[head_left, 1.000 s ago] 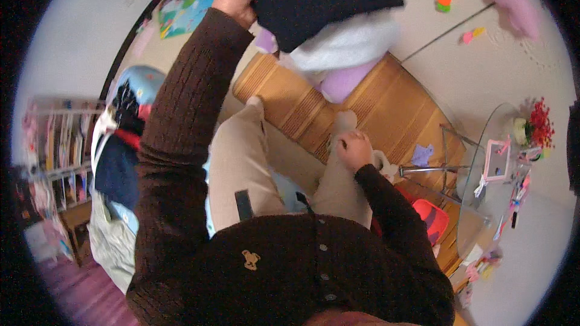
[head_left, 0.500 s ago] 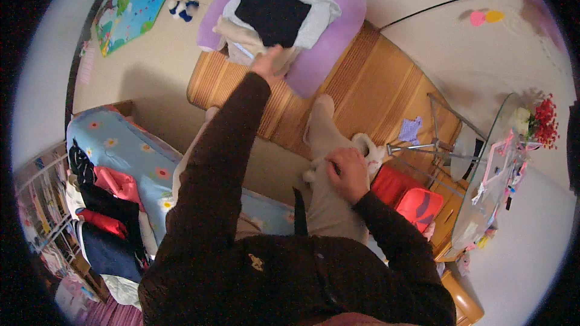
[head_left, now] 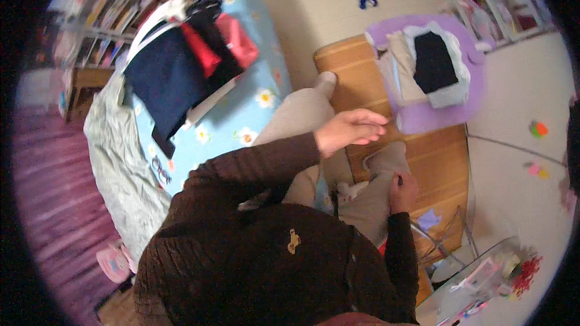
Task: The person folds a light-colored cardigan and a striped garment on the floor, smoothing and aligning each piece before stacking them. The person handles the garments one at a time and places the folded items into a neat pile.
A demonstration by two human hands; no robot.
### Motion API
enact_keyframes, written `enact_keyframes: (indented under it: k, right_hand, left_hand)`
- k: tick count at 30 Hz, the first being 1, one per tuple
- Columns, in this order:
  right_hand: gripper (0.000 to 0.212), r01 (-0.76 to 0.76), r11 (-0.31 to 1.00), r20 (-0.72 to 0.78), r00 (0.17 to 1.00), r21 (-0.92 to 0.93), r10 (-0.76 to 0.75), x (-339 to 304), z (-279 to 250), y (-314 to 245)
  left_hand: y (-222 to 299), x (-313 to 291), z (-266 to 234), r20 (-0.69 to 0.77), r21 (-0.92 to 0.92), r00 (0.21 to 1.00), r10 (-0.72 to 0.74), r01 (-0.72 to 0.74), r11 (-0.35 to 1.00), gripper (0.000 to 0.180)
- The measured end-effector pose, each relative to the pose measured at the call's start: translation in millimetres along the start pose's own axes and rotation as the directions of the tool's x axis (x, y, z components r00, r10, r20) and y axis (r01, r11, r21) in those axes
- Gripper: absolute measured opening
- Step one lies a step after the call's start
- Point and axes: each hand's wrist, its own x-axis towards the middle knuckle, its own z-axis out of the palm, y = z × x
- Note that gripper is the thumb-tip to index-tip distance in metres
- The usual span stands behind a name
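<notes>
My left hand (head_left: 352,130) hangs in the air over my legs, fingers stretched out and nothing in them. To its upper right, a purple plush seat (head_left: 417,122) bears a pile of folded clothes: a black garment (head_left: 433,63) on top, a light grey one (head_left: 452,94) under it and a beige one (head_left: 400,63) at its left side. A gap separates my left hand from the pile. My right hand (head_left: 403,192) rests on my right leg, its fingers curled in and nothing visible in them.
On my left, a bed with a blue flowered sheet (head_left: 232,127) carries a heap of clothes, including a navy garment (head_left: 163,72) and a pink one (head_left: 237,42). A bookshelf (head_left: 109,9) stands beyond it. Lower right are a glass table (head_left: 453,296) and red flowers (head_left: 527,276).
My view has swung left toward the bed. My left hand has come away from the clothes pile and drawn back over my legs; my right hand stays on my leg.
</notes>
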Motion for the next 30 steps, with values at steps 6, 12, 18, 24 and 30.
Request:
enact_keyframes:
  k: [6, 12, 18, 24, 30]
  right_hand:
    - [0.013, -0.01, 0.979, 0.126, 0.991, -0.204, 0.036, -1, 11, -8]
    - [0.029, -0.077, 0.948, 0.365, 0.911, -0.31, 0.194, 9, 32, 19]
    - [0.021, -0.019, 0.937, 0.322, 0.941, 0.35, -0.101, 76, 45, -100]
    - [0.026, 0.291, 0.802, 0.252, 0.845, 0.522, -0.471, 130, 22, -331]
    - [0.038, 0.208, 0.735, 0.378, 0.749, 0.645, -0.543, 154, 48, -450]
  left_hand:
    - [2, -195, -92, -0.549, 0.311, 0.768, 0.329, -0.178, 0.934, 0.022]
    - [-1, -322, -185, -0.789, 0.558, -0.033, 0.614, -0.458, 0.692, 0.019]
    - [-30, -337, -297, -0.921, 0.353, -0.088, 0.38, -0.601, 0.717, 0.029]
    - [-77, -320, -390, -0.99, 0.138, -0.109, 0.09, -0.604, 0.785, 0.037]
    - [-79, -306, -416, -0.957, -0.124, 0.263, 0.125, -0.755, 0.644, 0.044]
